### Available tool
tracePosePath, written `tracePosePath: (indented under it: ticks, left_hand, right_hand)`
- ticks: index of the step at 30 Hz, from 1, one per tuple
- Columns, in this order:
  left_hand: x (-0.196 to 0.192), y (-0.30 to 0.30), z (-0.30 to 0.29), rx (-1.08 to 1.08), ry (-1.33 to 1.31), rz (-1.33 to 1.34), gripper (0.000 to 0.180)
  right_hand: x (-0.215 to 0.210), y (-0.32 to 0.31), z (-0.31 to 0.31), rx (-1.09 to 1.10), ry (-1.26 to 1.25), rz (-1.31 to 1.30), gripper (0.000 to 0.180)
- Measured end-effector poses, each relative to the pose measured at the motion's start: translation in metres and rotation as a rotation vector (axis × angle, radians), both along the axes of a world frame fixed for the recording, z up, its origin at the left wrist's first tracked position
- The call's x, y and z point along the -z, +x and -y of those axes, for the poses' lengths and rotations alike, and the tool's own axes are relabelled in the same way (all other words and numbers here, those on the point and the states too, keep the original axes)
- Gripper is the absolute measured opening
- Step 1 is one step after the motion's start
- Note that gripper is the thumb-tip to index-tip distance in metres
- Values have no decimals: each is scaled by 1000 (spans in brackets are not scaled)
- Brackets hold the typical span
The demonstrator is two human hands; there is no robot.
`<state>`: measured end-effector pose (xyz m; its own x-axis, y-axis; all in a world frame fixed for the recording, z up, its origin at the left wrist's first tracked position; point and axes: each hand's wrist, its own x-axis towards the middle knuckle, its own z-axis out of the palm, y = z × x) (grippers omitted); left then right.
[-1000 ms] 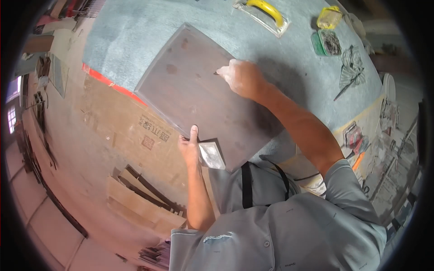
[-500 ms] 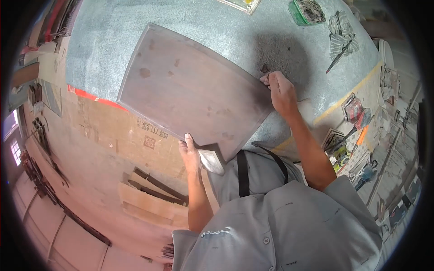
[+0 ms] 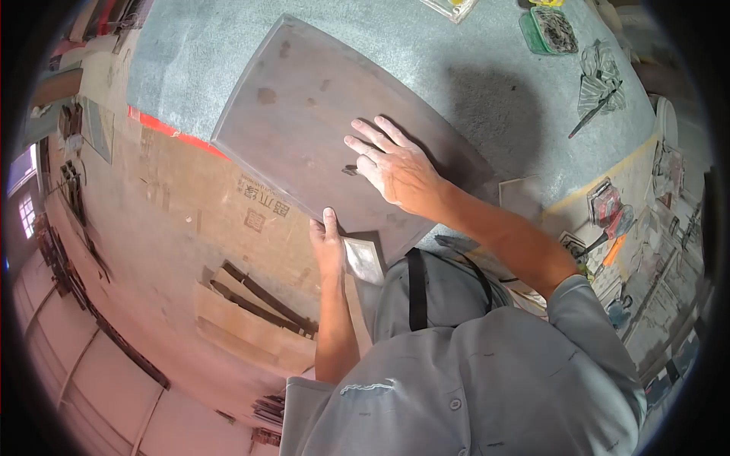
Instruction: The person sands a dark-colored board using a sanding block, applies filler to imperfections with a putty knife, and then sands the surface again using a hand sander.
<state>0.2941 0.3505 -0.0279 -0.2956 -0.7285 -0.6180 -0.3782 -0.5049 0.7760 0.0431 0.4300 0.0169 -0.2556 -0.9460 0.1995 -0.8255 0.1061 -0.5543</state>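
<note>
A dark brown wooden panel point(image 3: 334, 106) with slightly curved edges and several darker blotches lies at a slant across the table's near edge. My left hand point(image 3: 328, 251) grips its near edge, thumb on top and the other fingers mostly hidden. Over the panel's middle, my right hand point(image 3: 399, 171) is open, palm down, fingers spread. A small dark scrap point(image 3: 350, 169) shows beside its thumb; whether they touch I cannot tell. Close to my left hand, a pale rectangular piece point(image 3: 363, 261) sits below the panel's edge.
The panel rests on a table with a blue-grey covering point(image 3: 190, 61). Farther right are a green tub point(image 3: 549, 30) of greyish bits and a striped cloth point(image 3: 599, 80) with a dark thin tool point(image 3: 593, 114). Red-and-grey tools point(image 3: 612, 216) lie at right. Cardboard point(image 3: 205, 190) covers the left side.
My right hand has moved left from the panel's right edge to its middle, and its fingers have spread. The dark scrap now shows on the panel. My left hand keeps its grip.
</note>
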Motion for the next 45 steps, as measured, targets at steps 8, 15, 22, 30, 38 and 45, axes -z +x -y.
tracePosePath:
  ticks: [8, 15, 22, 30, 38, 45]
  left_hand:
    - [7, 5, 0, 4, -4, 28, 40]
    - [3, 2, 2, 5, 12, -37, 45]
    - [4, 4, 1, 31, -3, 3, 45]
    - [3, 3, 0, 14, 0, -8, 44]
    - [-5, -2, -2, 9, 8, 80, 43]
    - [-2, -1, 0, 2, 24, 0, 42]
  right_hand:
    - [-13, 8, -19, -10, 79, -2, 18]
    - [-21, 7, -24, -13, 179, 17, 17]
    - [-5, -10, -19, 141, -91, 31, 24]
    - [11, -11, -2, 165, -7, 63, 25]
    - [0, 4, -10, 160, 235, 6, 35]
    - [-2, 0, 2, 136, 219, 24, 38]
